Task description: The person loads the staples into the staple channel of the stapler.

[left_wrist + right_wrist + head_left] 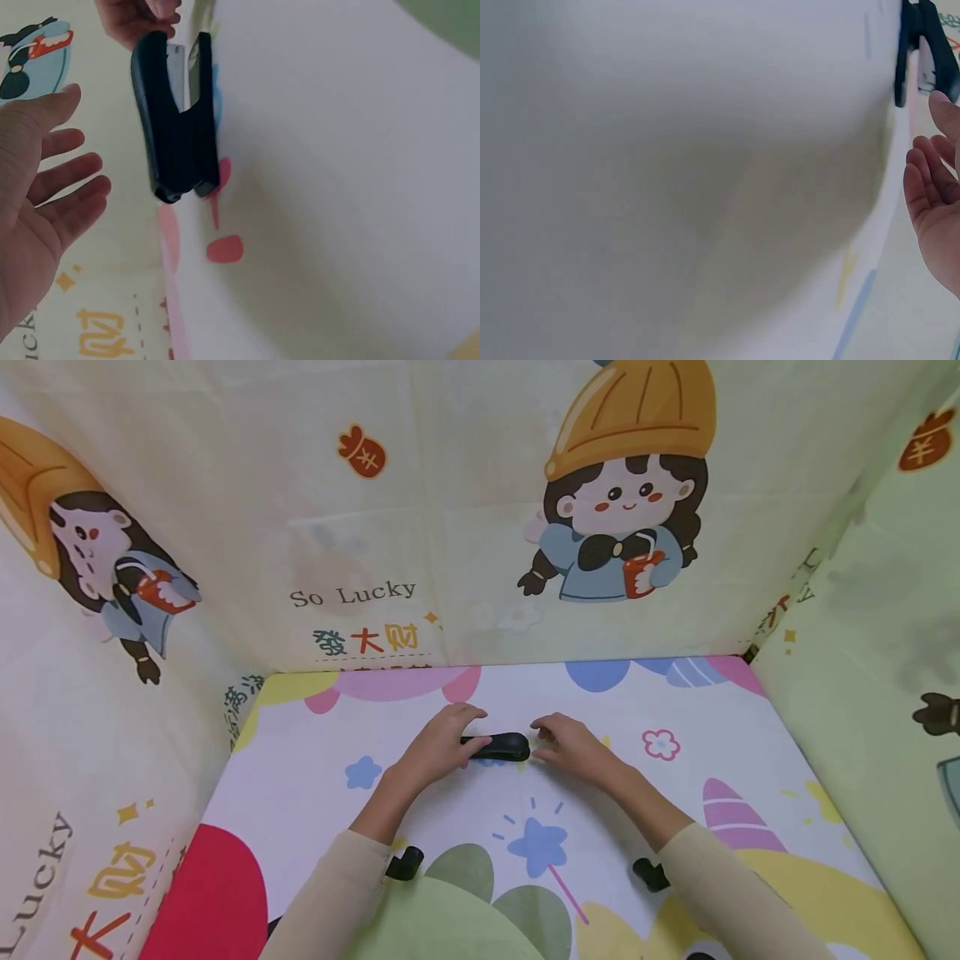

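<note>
A black stapler (506,747) lies on the printed tabletop between the two hands. In the left wrist view, the stapler (166,127) has its arms spread apart at the front end, with bare metal between them. My left hand (441,742) is at the stapler's left end, its fingers spread and not wrapped round it; the thumb overlaps that end in the head view. At the other end, my right hand (576,747) has loosely bent fingers and holds nothing. The right thumb (945,112) appears right at the tip of the stapler's arm in the right wrist view.
Cloth walls (480,527) with cartoon prints rise behind and on both sides of the table (600,793). Small black pieces show beside the left forearm (406,863) and the right forearm (651,875). Another dark edge peeks out at the lower left.
</note>
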`<state>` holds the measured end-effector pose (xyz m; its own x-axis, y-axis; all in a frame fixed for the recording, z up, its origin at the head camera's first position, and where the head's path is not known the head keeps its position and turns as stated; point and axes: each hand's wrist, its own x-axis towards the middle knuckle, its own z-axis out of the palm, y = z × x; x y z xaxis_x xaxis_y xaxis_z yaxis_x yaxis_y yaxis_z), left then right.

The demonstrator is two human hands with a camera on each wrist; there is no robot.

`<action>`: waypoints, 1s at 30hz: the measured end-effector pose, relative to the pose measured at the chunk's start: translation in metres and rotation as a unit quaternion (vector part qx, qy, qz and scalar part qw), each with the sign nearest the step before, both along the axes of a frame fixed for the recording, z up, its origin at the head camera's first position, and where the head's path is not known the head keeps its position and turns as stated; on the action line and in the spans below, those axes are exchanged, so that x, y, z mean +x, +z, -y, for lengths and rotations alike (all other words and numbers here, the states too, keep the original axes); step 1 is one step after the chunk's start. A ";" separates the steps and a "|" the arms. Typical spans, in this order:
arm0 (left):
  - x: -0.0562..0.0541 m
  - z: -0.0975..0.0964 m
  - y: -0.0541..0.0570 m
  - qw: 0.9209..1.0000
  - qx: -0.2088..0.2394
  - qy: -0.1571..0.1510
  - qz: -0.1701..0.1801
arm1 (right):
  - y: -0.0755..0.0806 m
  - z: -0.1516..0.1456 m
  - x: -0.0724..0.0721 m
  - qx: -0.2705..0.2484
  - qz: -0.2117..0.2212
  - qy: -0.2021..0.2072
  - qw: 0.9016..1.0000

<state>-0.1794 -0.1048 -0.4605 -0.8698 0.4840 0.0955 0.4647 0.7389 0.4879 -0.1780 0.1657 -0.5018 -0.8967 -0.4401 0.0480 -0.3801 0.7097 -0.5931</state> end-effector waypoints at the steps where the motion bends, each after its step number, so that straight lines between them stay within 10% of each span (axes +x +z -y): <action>1: 0.001 0.003 0.003 1.000 -0.002 0.002 -0.005 | 0.002 -0.001 0.000 0.001 -0.008 0.002 1.000; 18: 0.005 0.040 0.027 0.996 -0.058 0.041 -0.047 | 0.037 -0.043 0.012 0.031 -0.109 -0.010 0.994; 30: 0.000 0.076 0.024 0.989 -0.096 0.077 -0.079 | 0.059 -0.077 0.015 0.083 -0.165 -0.046 0.982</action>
<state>-0.1790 -0.1805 -0.4368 -0.9159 0.3700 0.1558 0.3995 0.8786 0.2616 -0.1633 0.2430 -0.4433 -0.8808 -0.3843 0.2767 -0.4618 0.8266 -0.3219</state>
